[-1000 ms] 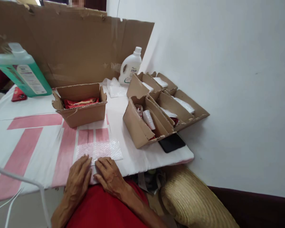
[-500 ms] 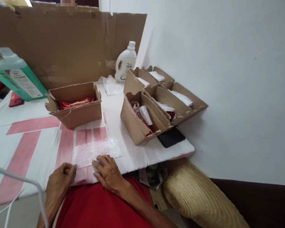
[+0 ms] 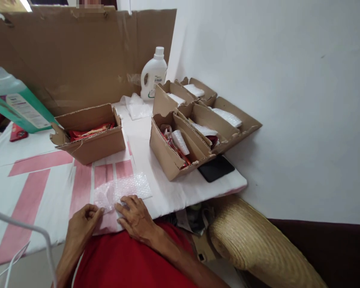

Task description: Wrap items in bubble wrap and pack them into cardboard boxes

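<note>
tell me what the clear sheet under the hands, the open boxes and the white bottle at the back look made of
Sheet: bubble wrap, seemingly thin clear plastic; rows of small air pockets show, pink stripes visible through it.
Open boxes: brown corrugated cardboard, matte; fluted edges show on the rims.
White bottle: probably opaque moulded plastic, smooth with a slight sheen, a built-in handle and a screw cap.

Mostly cardboard, bubble wrap and cloth on this table

The bubble wrap sheet (image 3: 123,189) is clear, dimpled plastic with a slight sheen, lying on a matt white-and-pink cloth (image 3: 42,180). The open box (image 3: 90,134) and the backboard (image 3: 78,56) are raw brown corrugated cardboard, rough at the torn edges, with glossy red foil wrappers (image 3: 90,131) inside the box. The white jug (image 3: 153,74) looks like smooth plastic, the phone (image 3: 216,168) is glossy black, and the hat (image 3: 258,248) is coarse woven straw.
</note>
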Motion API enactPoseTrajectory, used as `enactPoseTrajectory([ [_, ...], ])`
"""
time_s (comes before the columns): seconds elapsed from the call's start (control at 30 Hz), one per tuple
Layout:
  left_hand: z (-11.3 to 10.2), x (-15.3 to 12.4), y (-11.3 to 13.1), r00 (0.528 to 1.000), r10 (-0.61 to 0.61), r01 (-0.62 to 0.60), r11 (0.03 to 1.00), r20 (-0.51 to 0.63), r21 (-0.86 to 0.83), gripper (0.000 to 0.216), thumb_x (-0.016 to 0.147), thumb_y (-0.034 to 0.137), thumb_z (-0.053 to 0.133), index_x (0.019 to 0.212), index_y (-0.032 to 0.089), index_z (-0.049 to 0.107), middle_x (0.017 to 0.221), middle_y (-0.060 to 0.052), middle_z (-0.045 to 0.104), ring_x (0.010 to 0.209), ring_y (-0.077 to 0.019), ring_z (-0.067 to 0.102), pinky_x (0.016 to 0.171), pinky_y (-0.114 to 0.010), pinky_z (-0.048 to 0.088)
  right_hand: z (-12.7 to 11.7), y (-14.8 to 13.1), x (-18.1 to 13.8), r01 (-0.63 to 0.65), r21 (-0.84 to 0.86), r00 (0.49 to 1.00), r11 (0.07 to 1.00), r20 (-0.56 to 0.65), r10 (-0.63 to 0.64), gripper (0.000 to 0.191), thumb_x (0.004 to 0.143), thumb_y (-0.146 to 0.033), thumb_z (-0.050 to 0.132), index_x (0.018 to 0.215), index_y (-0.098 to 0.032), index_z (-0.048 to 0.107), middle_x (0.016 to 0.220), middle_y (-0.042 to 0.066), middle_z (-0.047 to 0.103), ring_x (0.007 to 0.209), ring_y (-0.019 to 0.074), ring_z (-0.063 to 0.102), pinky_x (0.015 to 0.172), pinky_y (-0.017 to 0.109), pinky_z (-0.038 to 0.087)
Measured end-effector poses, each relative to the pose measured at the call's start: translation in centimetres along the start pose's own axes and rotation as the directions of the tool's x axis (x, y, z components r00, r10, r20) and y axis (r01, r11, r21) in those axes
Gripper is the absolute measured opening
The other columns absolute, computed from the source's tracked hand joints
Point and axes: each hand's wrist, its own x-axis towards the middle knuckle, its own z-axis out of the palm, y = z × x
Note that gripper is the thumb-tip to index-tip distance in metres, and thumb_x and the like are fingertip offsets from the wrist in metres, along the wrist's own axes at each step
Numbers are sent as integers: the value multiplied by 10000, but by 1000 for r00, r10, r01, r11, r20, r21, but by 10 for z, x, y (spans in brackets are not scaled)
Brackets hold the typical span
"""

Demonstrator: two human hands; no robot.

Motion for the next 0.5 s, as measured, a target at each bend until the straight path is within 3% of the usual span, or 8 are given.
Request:
enactPoseTrajectory([
  [0.1,3,-4,-3,997,27,-38,987,-71,-159,511,592,713,662,757,231,620,600,-6,645,570,-207,607,546,-303,458,-1,0,-1,-12,-2,1000,1000,14,12,420,924,-320,685,1311,-210,562,1346,107,568,1174,287,464,1005,446,438],
  [0.2,4,-12,0,999,-21,9,947,-37,-322,534,598,703,712,816,232,587,622,2,655,580,-215,640,544,-305,490,-2,0,-1,-18,0,1000,1000,26,18,420,933,-319,673,1321,-213,553,1363,105,559,1192,290,455,1014,445,430],
  [0.3,6,-16,7,999,30,-39,900,-26,-434,489,662,662,729,818,229,566,681,-5,680,648,-211,675,608,-303,528,-2,0,-1,-10,-4,1000,1000,27,10,431,949,-339,655,1342,-211,536,1363,110,557,1181,287,458,994,437,437],
  [0.4,11,-17,16,979,166,-198,906,-117,-374,412,730,596,724,848,221,601,755,-8,695,727,-189,678,701,-290,528,-2,1,-1,0,-16,1000,1000,18,0,442,958,-350,643,1360,-210,525,1361,117,559,1183,290,458,988,445,439],
  [0.5,21,-17,25,947,296,-319,906,-125,-276,348,783,563,687,821,225,616,744,10,667,687,-158,632,685,-275,505,-1,3,-2,19,-10,1000,1000,-2,-19,470,952,-342,652,1377,-191,515,1364,120,566,1194,294,457,987,452,450],
])
